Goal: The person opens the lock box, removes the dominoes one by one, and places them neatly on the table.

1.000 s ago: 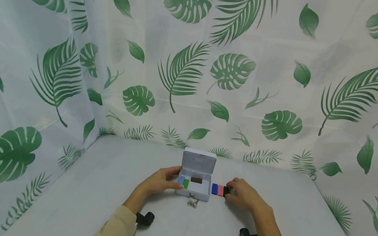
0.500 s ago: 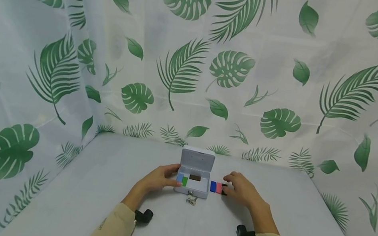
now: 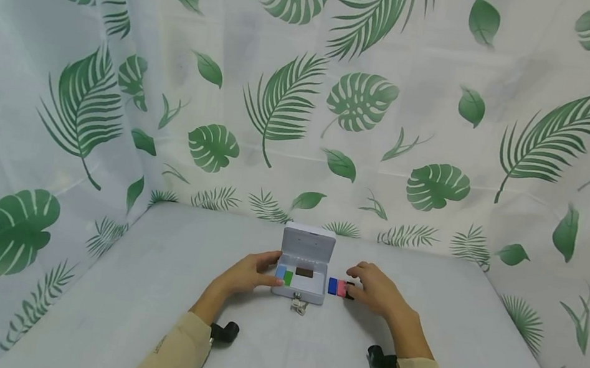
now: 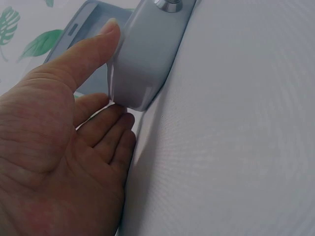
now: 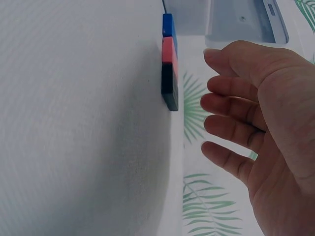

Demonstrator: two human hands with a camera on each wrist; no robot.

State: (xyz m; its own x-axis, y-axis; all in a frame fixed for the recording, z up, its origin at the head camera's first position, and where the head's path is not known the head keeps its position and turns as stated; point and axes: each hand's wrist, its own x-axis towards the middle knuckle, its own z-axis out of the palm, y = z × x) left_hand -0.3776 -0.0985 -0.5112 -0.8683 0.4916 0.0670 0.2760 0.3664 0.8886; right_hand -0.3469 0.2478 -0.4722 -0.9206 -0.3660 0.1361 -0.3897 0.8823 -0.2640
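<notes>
A small grey-white cash box [image 3: 313, 298] stands with its lid raised and keys [image 3: 298, 306] hanging at its front lock. My left hand [image 3: 244, 274] holds its left end, thumb over the rim and fingers along the side. Inside lie a light-blue block [image 3: 280, 272], a green block [image 3: 288, 278] and a brown block [image 3: 304, 272]. To the right of the box, a dark blue block [image 3: 333, 286], a pink block [image 3: 341, 288] and a black block [image 5: 168, 86] sit side by side. My right hand [image 3: 379, 290] hovers by the black block, fingers apart and holding nothing.
A white cloth covers the table [image 3: 293, 360]. Behind it and at the sides hang white curtains with green leaf prints [image 3: 363, 102]. Each wrist wears a black camera, one on the left [image 3: 225, 332] and one on the right [image 3: 381, 359].
My right fingers have let go of the black block and spread apart, the index rising off it. My left hand stays at the box. The head view has tilted down slightly.
</notes>
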